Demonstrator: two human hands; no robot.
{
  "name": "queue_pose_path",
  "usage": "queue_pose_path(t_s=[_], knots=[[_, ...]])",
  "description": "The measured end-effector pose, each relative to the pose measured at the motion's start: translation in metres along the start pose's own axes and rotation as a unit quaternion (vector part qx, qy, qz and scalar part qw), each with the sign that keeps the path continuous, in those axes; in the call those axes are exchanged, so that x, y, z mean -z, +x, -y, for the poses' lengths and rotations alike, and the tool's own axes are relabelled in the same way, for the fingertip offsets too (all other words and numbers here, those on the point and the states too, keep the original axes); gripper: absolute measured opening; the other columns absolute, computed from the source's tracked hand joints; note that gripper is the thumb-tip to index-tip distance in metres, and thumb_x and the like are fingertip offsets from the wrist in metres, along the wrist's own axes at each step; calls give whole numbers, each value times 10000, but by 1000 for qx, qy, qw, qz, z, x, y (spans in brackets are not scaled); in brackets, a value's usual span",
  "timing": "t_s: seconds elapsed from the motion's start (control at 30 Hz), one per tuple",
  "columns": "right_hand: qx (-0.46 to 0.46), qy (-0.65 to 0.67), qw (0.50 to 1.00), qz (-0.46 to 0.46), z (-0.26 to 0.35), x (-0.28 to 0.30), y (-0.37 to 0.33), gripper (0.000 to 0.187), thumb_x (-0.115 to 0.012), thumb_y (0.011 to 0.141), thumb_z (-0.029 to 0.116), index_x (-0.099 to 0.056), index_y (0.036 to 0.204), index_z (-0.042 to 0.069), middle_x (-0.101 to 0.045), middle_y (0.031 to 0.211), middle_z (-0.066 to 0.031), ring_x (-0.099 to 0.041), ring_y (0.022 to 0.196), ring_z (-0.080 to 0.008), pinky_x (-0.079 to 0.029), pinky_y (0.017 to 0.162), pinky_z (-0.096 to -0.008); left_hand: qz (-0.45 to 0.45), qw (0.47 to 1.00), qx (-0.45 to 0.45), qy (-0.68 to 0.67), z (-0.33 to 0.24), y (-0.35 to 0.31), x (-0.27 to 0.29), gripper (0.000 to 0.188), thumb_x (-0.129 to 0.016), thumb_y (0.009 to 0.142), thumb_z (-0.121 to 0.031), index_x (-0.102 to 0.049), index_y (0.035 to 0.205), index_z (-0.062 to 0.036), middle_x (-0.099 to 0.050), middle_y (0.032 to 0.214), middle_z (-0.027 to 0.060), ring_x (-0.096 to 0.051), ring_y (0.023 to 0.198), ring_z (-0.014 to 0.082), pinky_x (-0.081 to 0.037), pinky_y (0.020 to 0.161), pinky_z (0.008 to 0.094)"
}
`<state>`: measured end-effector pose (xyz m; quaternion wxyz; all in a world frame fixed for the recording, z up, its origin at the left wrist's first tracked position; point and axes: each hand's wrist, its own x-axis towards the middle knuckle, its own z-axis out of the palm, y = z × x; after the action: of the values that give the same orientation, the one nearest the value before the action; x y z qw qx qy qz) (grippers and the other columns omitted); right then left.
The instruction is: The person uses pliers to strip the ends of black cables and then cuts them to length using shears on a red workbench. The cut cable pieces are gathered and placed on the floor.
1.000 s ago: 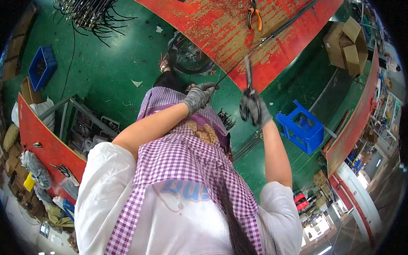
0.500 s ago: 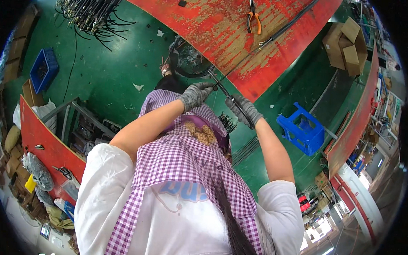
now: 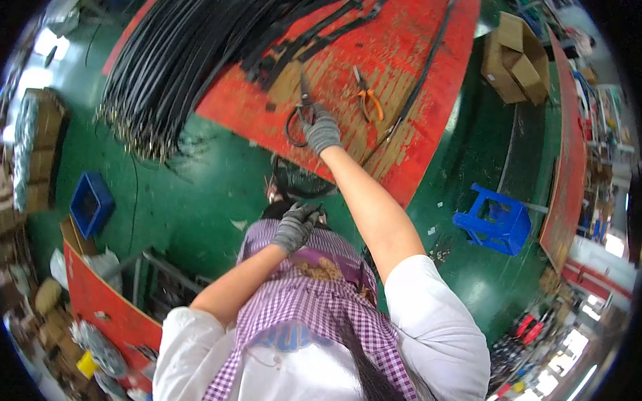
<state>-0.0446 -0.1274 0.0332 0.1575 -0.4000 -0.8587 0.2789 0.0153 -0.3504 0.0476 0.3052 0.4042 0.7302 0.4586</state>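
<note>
My right hand (image 3: 322, 131), in a grey glove, reaches over the red tabletop (image 3: 387, 40) with its fingers round one handle of a pair of black-handled scissors (image 3: 305, 99). The blades point away from me. Orange-handled pliers (image 3: 369, 102) lie just right of that hand. A black cable (image 3: 418, 91) runs along the table's right side, its thinner near end passing behind my right forearm. Low in front of my apron, my gloved left hand (image 3: 297, 228) is closed, fingertips pressed together; what they pinch, if anything, is too small to make out.
A thick bundle of black cables (image 3: 177, 68) hangs over the table's left edge. Black strips (image 3: 319, 41) lie at the back. A blue stool (image 3: 493, 219) and an open cardboard box (image 3: 515, 62) stand at the right. On the floor at left is a blue crate (image 3: 91, 203).
My right hand has moved from in front of my body, near my left hand, up onto the table with the scissors. My left hand has drawn back lower. The view has shifted left.
</note>
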Motion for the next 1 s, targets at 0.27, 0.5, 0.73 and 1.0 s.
queue_pose_path(t_s=[0.27, 0.5, 0.73, 1.0], knots=[[183, 16, 968, 173, -49, 88, -114, 392, -437, 757, 293, -469, 1046, 30, -523, 983, -151, -524, 835, -252, -425, 714, -359, 53, 946, 152, -281, -86, 153, 29, 184, -522, 779, -170, -570, 879, -23, -560, 755, 18, -505, 629, 95, -438, 575, 240], [-98, 214, 960, 151, -80, 114, -263, 422, -392, 820, 277, -381, 1110, -28, -380, 1161, -205, -377, 1072, -290, -343, 856, -324, 41, 934, -110, 337, -61, 285, -151, 374, -491, 705, -323, -501, 951, -41, -560, 857, 152, -549, 795, 275, -431, 675, 396], [-365, 259, 890, 89, -92, 182, -293, 325, -436, 811, 305, -527, 968, 36, -551, 933, -162, -519, 878, -267, -394, 752, -319, 64, 967, 236, 71, -35, 341, -222, 339, -506, 715, -309, -524, 881, -15, -552, 709, 131, -539, 616, 278, -442, 584, 392], [-278, 225, 934, 3, -158, 180, -307, 283, -402, 806, 289, -549, 769, 51, -507, 567, -70, -463, 507, -178, -372, 486, -293, 301, 716, 381, -502, -157, 352, -157, 152, -432, 787, -188, -432, 658, -107, -403, 494, -8, -341, 356, 104, -280, 314, 233]])
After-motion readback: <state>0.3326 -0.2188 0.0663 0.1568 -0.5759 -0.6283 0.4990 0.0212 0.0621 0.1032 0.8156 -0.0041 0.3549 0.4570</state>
